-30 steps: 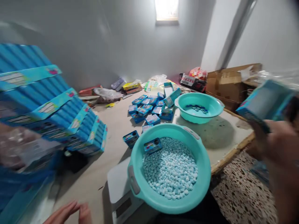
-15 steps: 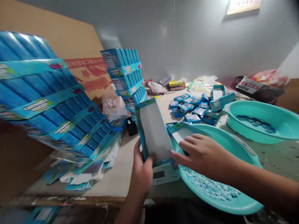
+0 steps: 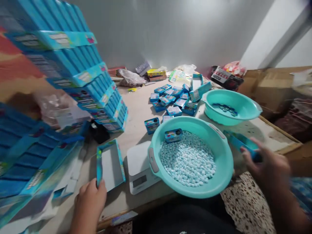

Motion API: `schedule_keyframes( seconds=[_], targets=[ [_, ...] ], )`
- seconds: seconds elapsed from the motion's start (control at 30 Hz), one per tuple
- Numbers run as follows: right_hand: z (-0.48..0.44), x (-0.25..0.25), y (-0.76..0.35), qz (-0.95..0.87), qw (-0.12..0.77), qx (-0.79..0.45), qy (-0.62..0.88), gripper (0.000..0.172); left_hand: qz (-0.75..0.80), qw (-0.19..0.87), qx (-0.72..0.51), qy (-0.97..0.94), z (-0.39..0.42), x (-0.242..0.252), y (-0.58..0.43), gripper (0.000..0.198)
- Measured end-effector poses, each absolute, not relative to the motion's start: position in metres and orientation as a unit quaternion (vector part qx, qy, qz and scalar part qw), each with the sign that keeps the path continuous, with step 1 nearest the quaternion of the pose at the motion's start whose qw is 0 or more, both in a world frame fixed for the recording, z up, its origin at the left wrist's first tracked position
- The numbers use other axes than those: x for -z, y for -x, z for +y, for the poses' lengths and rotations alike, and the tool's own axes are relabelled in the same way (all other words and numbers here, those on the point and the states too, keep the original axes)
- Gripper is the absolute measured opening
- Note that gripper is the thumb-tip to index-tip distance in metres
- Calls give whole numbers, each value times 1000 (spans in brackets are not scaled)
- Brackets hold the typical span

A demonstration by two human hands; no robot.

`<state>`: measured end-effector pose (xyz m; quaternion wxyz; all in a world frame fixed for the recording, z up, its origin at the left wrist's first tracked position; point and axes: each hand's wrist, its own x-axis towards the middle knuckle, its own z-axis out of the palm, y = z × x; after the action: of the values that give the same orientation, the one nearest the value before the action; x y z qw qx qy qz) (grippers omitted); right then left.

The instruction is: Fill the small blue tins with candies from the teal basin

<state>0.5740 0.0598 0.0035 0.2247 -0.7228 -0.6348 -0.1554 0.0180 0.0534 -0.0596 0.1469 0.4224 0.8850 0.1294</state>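
Head | left hand (image 3: 90,199) pinching shallow card tray (image 3: 110,169) | right hand (image 3: 270,165) gripping oblong carton (image 3: 240,141)

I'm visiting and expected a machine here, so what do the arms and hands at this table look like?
They are a person's. The left hand and right hand are bare, with no gloves over the fingers. The forearms show no sleeves, cables or markings, though the right one is blurred.
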Motion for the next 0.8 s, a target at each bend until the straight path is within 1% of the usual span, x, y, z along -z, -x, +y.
schedule_keyframes(
  seconds=[0.03, 0.1, 0.13, 0.17, 0.23, 0.33, 0.37, 0.4, 0.43, 0.47, 0.53, 0.6, 0.63, 0.67, 0.73, 0.8],
  targets=[
    [57, 9, -571, -646, 194, 132, 726, 51, 884, 135, -104, -436, 57, 61, -18, 39],
    [57, 26, -568, -691, 139, 28, 709, 41, 877, 112, -52, -464, 65, 66, -15, 36],
    [59, 29, -569, -704, 127, -13, 699, 37, 872, 108, -31, -476, 68, 68, -12, 33],
    [62, 28, -570, -707, 132, -33, 694, 36, 866, 113, -17, -487, 71, 71, -10, 30],
    [68, 14, -570, -695, 194, -3, 692, 34, 859, 132, -19, -495, 74, 75, -5, 29],
    [83, -29, -552, -679, 318, 93, 655, 31, 859, 145, -89, -483, 72, 78, -4, 37],
    [91, -45, -540, -687, 332, 117, 636, 30, 861, 141, -118, -475, 69, 79, -6, 41],
    [101, -59, -525, -714, 321, 129, 609, 29, 861, 139, -144, -467, 66, 80, -8, 45],
    [112, -69, -507, -746, 301, 137, 578, 28, 859, 137, -167, -464, 63, 81, -11, 49],
    [125, -77, -488, -787, 263, 129, 544, 32, 857, 133, -186, -461, 59, 82, -13, 53],
    [153, -79, -449, -855, 172, 114, 476, 46, 852, 123, -229, -455, 52, 84, -18, 55],
    [181, -71, -414, -901, 71, 105, 414, 61, 842, 113, -280, -448, 47, 86, -22, 55],
    [194, -65, -400, -919, 20, 98, 382, 62, 836, 110, -303, -444, 45, 88, -23, 54],
    [205, -60, -388, -932, -31, 84, 352, 58, 829, 108, -324, -442, 44, 89, -23, 53],
    [222, -58, -372, -941, -113, 56, 314, 45, 815, 107, -359, -442, 44, 92, -24, 53],
    [230, -71, -364, -936, -152, 45, 314, 37, 800, 109, -386, -446, 44, 94, -24, 54]
  ],
)
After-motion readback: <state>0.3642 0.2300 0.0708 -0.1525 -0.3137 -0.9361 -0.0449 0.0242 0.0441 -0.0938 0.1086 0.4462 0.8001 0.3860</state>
